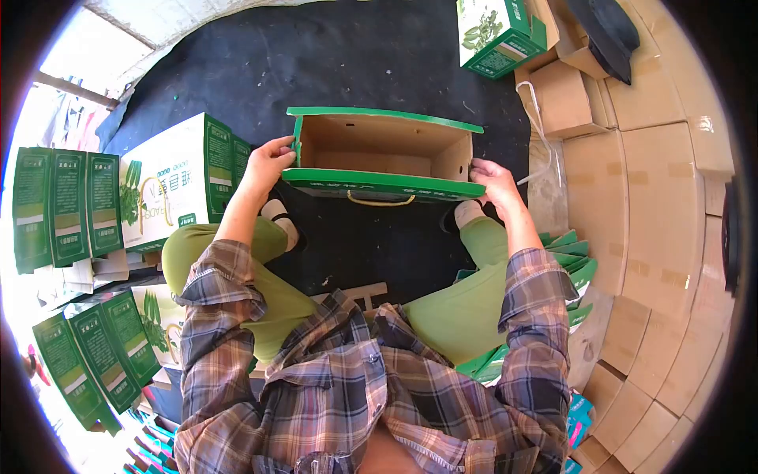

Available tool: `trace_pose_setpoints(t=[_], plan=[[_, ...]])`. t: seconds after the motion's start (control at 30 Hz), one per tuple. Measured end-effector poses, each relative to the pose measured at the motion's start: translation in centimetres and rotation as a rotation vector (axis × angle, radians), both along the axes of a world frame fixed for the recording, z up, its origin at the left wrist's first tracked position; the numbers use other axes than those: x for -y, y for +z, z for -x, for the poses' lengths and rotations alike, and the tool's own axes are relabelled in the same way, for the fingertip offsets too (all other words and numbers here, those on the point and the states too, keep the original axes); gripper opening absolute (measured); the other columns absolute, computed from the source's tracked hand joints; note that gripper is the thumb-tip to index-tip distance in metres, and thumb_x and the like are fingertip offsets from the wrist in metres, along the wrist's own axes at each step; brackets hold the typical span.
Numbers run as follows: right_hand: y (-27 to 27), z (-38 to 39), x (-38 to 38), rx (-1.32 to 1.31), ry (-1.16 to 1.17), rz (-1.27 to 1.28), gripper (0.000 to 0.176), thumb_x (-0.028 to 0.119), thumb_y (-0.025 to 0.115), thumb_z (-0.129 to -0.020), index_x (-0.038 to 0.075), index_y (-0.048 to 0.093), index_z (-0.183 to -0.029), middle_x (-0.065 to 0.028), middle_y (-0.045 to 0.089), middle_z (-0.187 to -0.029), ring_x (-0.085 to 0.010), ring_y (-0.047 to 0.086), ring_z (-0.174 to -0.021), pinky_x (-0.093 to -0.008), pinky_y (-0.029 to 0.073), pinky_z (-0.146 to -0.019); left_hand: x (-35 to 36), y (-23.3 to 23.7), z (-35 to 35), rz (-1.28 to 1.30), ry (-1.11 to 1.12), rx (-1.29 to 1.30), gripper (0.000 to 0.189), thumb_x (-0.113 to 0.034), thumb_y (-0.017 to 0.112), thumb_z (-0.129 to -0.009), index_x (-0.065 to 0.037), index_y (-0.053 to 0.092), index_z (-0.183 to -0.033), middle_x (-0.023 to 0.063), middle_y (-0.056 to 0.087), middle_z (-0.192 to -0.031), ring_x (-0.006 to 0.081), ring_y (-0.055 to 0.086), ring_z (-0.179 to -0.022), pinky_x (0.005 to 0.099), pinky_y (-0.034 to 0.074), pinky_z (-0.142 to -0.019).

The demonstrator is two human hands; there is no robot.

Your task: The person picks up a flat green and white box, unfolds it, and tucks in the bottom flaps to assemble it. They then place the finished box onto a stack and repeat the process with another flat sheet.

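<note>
A green carton [383, 183] stands open at the top in front of me, its brown inside bare and a rope handle [381, 201] on its near side. My left hand [272, 163] grips the carton's left end, thumb and fingers pinched at the edge. At the right end, my right hand [493, 186] holds the other edge with its fingers closed round it. Both long green top edges of the carton stick outward. The fingertips of my right hand are partly hidden by the carton's end.
Green and white cartons [178, 170] stand at the left. Another printed carton [493, 39] is at the upper right. Brown boxes [596, 197] are stacked along the right. Flat green cartons [580, 280] lie by my right leg. Black sheeting [347, 55] covers the ground.
</note>
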State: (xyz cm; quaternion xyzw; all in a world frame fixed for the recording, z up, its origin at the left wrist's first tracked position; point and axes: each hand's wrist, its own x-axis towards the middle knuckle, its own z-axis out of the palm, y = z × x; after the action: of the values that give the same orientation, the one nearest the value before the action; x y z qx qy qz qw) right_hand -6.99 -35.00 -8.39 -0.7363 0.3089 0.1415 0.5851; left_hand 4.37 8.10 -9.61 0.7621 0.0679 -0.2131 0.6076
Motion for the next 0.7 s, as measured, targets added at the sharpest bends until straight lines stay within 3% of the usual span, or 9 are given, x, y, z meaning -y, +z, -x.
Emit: trace_pose_setpoints(t=[0.17,0.3,0.37,0.53,0.63,0.7], plan=[[0.5,-0.5,-0.1,0.085,-0.059,-0.101,0.034,0.012,0.057,-0.094,0.004,0.058,-0.127,-0.0097,0.063,-0.116,-0.0211,0.059,-0.102,-0.0355,0.051,-0.083,0.6,1.4,0.1,-0.059,-0.102,0.018,0.044,-0.006,0.064,-0.087,-0.002,0.058,-0.13,0.0027,0.061,-0.102,0.0119,0.056,-0.094,0.0251,0.044,-0.086],[0.1,-0.8,-0.1,0.155,0.023,-0.118,0.039,0.025,0.057,-0.096,0.005,0.057,-0.128,-0.0078,0.06,-0.124,-0.0204,0.057,-0.104,-0.0384,0.049,-0.088,0.0,1.0,-0.1,-0.161,-0.279,0.026,0.044,-0.015,0.063,-0.091,-0.003,0.055,-0.133,0.0088,0.062,-0.118,0.0164,0.056,-0.104,0.0299,0.043,-0.093],[-0.6,-1.0,0.2,0.149,0.118,-0.155,0.047,0.035,0.058,-0.095,0.004,0.055,-0.131,-0.0101,0.058,-0.129,-0.0214,0.057,-0.109,-0.0392,0.045,-0.095,-0.3,0.3,-0.3,-0.126,-0.288,-0.001,0.046,-0.019,0.062,-0.092,-0.004,0.054,-0.134,0.01,0.06,-0.124,0.0176,0.055,-0.107,0.031,0.042,-0.094],[1.0,-1.0,-0.8,0.06,0.073,-0.183,0.065,0.05,0.057,-0.093,0.004,0.048,-0.137,-0.0137,0.052,-0.137,-0.0235,0.053,-0.119,-0.0397,0.039,-0.102,0.2,3.3,0.1,-0.038,-0.26,-0.178,0.053,-0.029,0.061,-0.094,-0.006,0.048,-0.14,0.0127,0.054,-0.135,0.0213,0.051,-0.119,0.0325,0.04,-0.099],[1.0,-1.1,-0.7,0.049,0.071,-0.201,0.07,0.055,0.056,-0.092,0.003,0.046,-0.138,-0.0156,0.049,-0.139,-0.0246,0.052,-0.121,-0.041,0.039,-0.102,0.1,3.4,0.4,-0.033,-0.355,-0.153,0.062,-0.029,0.066,-0.09,-0.006,0.042,-0.143,0.0146,0.052,-0.138,0.0233,0.046,-0.127,0.0349,0.038,-0.103],[1.4,-1.0,-1.2,0.054,0.084,-0.198,0.072,0.056,0.055,-0.092,0.003,0.045,-0.139,-0.0165,0.048,-0.139,-0.0252,0.052,-0.122,-0.0423,0.04,-0.102,0.4,2.7,0.5,-0.086,-0.477,0.008,0.076,-0.026,0.075,-0.082,-0.002,0.038,-0.144,0.0171,0.049,-0.14,0.0281,0.046,-0.129,0.0364,0.037,-0.107]])
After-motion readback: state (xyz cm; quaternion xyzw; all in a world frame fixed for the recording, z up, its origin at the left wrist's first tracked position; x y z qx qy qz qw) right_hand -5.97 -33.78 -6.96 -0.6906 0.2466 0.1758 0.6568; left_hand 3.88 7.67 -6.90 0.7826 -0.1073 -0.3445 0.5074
